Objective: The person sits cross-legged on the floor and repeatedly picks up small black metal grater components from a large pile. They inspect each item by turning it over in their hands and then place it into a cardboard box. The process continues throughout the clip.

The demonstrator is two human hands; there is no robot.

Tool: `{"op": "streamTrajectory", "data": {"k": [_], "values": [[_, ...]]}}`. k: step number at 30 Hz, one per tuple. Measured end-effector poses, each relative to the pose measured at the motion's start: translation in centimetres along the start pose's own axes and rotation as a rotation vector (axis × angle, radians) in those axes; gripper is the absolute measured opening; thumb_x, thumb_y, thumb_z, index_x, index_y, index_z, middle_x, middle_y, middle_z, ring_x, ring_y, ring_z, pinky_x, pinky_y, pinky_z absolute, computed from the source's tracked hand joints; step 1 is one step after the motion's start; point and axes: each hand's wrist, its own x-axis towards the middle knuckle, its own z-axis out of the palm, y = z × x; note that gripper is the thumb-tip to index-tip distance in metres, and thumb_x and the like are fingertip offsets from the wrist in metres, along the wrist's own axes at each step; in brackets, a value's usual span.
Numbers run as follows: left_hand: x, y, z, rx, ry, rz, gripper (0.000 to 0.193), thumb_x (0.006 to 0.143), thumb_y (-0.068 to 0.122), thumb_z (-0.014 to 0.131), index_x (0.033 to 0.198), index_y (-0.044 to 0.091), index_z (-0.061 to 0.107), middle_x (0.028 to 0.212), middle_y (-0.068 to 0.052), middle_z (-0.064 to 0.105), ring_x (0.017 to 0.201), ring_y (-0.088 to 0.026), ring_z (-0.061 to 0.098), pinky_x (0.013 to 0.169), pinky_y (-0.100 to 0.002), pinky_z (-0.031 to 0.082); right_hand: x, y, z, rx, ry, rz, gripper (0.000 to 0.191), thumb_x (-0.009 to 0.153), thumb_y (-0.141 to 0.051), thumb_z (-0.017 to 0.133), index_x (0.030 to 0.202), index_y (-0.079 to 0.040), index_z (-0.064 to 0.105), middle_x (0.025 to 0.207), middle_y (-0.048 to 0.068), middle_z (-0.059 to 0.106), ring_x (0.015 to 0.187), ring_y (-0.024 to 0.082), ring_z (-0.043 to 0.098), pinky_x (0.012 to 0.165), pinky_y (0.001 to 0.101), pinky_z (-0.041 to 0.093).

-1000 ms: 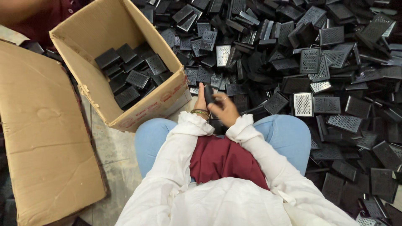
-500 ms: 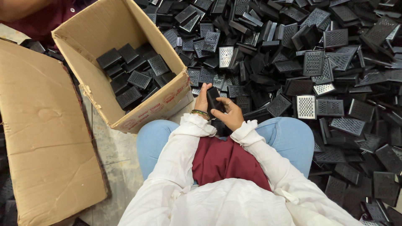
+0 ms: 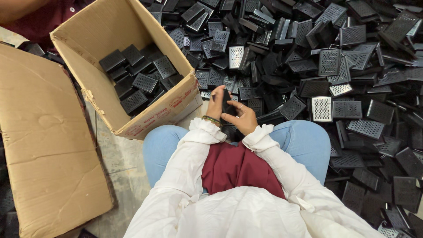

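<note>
Left hand and right hand both closed around one small black perforated plastic piece, held upright above the knees. Just left, an open cardboard box partly filled with like pieces; ahead and right, a heap of black perforated pieces on the floor.

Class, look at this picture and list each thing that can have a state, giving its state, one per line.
Brown cardboard box: open, partly filled with black parts.
Small black plastic piece: held upright between both hands.
Left hand: gripping the piece.
Right hand: gripping the piece.
Flat cardboard sheet: lying flat.
</note>
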Motion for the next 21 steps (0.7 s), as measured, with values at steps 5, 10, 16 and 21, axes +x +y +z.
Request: {"op": "streamTrajectory", "data": {"k": [5,10,16,21], "values": [[0.3,-0.1,-0.2,0.014,-0.045,0.08,0.043,0.103,0.019,0.068,0.137,0.003,0.049,0.111,-0.012,0.065,0.099,-0.018,0.064,0.087,-0.033,0.056,0.3,0.9,-0.3,0.015,-0.042,-0.073,0.052,0.089,-0.002,0.077,0.137,0.007,0.059,0.129,0.012,0.067,0.116,0.016,0.065,0.1,0.0289,0.054],[0.0,2.9,0.2,-0.262,-0.013,-0.001,0.042,0.103,0.023,0.059,0.138,0.004,0.047,0.114,-0.016,0.067,0.101,-0.023,0.068,0.085,-0.037,0.06,1.4,1.3,-2.4,0.268,0.014,0.178,0.048,0.093,-0.008,0.069,0.138,-0.003,0.053,0.122,0.012,0.07,0.105,0.016,0.068,0.091,0.0308,0.057],[0.1,3.6,0.6,-0.233,-0.07,-0.129,0.051,0.102,0.035,0.057,0.141,0.004,0.046,0.114,-0.016,0.068,0.102,-0.022,0.07,0.084,-0.035,0.061,2.3,2.4,-5.0,0.478,0.048,0.348,0.033,0.095,-0.006,0.07,0.125,0.003,0.062,0.112,0.014,0.072,0.095,0.025,0.072,0.086,0.0399,0.061],[-0.5,0.7,-0.1,0.356,-0.216,-0.132,0.042,0.096,0.017,0.077,0.127,-0.008,0.062,0.106,-0.01,0.072,0.09,-0.014,0.066,0.08,-0.028,0.056,3.1,2.2,-6.9,0.471,0.222,0.219,0.028,0.094,-0.003,0.071,0.12,0.0,0.06,0.111,0.012,0.07,0.099,0.023,0.071,0.089,0.0382,0.062]]}}
